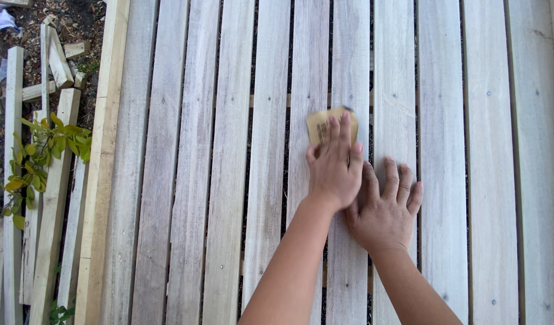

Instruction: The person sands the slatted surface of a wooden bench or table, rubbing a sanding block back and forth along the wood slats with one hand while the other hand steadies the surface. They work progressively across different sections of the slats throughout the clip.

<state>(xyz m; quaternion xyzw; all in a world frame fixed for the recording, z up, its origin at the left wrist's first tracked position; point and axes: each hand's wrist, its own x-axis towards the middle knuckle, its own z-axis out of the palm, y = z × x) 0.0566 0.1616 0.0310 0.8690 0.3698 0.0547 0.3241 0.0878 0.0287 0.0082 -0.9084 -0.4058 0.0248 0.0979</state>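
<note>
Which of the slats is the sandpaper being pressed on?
The left hand presses the sandpaper across two slats, straddling their gap; the right hand rests beside it.
</note>
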